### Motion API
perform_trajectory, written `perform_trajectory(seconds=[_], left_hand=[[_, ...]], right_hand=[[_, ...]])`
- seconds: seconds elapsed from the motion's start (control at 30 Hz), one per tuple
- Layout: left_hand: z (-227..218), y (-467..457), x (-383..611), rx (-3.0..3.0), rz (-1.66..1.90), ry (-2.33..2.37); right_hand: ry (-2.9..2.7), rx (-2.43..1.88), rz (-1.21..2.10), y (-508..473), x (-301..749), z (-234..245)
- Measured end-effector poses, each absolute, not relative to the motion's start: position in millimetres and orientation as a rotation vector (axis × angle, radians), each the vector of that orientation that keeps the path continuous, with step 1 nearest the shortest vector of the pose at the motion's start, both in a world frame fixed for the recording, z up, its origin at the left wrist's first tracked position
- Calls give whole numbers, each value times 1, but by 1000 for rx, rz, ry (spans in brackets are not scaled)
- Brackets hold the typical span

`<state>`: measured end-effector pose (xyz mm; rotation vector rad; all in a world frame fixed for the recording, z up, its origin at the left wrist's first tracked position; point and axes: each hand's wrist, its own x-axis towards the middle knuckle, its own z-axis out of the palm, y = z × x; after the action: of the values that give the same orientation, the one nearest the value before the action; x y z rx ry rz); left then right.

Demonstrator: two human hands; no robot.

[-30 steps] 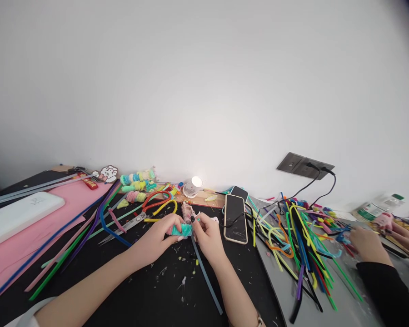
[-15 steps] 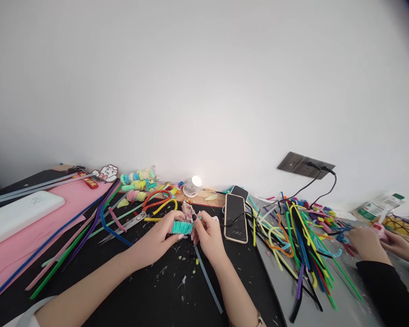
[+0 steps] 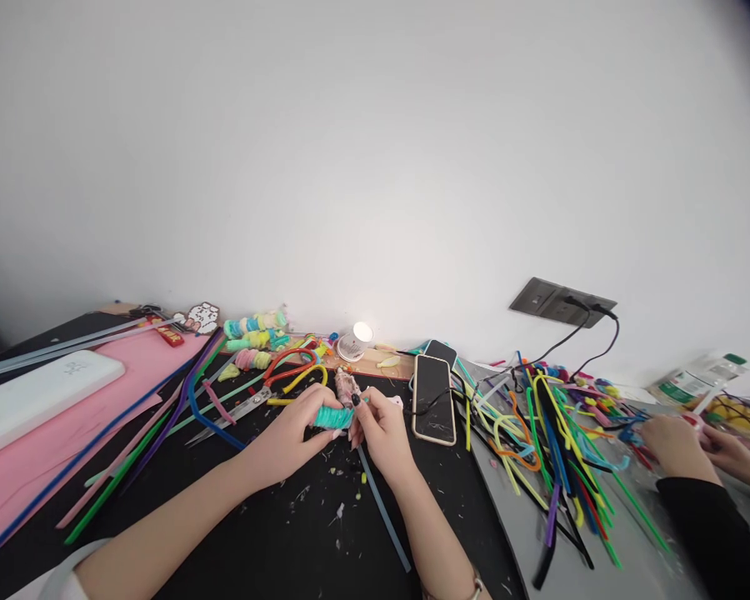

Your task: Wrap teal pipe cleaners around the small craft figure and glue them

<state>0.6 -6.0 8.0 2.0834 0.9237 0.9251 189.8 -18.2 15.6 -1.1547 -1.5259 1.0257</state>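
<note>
My left hand (image 3: pixel 287 437) and my right hand (image 3: pixel 381 433) meet over the black table (image 3: pixel 275 533), both closed on a teal coiled pipe-cleaner piece (image 3: pixel 333 417) held between them. The left fingers wrap its left end; the right fingers pinch its right end. A grey-blue stick (image 3: pixel 381 512) runs down from under my right hand. A small pink figure (image 3: pixel 345 386) stands just behind the coil.
Scissors (image 3: pixel 237 411), looped red and yellow pipe cleaners (image 3: pixel 293 371) and long strands (image 3: pixel 181 400) lie left. A phone (image 3: pixel 433 398) lies right of my hands. A heap of coloured pipe cleaners (image 3: pixel 556 442) covers the grey mat, where another person's hands (image 3: pixel 681 446) work. A white case (image 3: pixel 37 396) rests on pink paper.
My hands stay together on the teal coil, turning it slightly. The other person's hands at the far right have shifted and lowered the pink thing they held.
</note>
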Motion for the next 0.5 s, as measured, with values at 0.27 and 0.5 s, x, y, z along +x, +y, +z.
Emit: perform_trajectory(seconds=[0.27,0.5], left_hand=[[9,-4,1,2089,983,938],[4,1,-1,2061,1107,1063]], right_hand=[[-1543,-1158,1032,-18,190,15],[-1793,-1182,605,-24,192,20]])
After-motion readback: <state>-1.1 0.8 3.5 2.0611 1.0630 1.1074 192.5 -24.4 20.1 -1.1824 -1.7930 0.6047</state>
